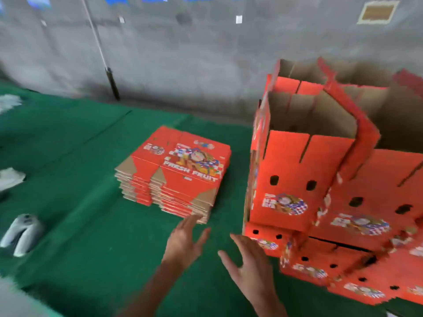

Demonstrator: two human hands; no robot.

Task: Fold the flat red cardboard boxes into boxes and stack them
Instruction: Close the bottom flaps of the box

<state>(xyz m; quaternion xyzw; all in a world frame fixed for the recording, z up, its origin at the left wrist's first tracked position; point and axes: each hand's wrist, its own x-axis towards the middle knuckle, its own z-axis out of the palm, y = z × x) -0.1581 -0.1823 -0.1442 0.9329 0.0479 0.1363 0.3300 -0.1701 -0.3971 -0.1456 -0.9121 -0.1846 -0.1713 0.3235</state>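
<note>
A pile of flat red cardboard boxes (178, 172) printed "FRESH FRUIT" lies on the green floor covering in the middle. To the right stands a stack of folded red boxes (304, 179), open at the top with brown insides and round holes in their sides. My left hand (185, 242) stretches out with straight fingers, its tips just at the near corner of the flat pile. My right hand (248, 264) hovers open and empty between the pile and the folded stack. The frame is blurred by motion.
Green carpet (80, 202) covers the floor up to a grey concrete wall (183, 53). A thin pole (103, 56) leans against the wall at the left. A grey-white handheld tool (21, 234) lies at the left edge, with white scraps (10, 179) beyond it.
</note>
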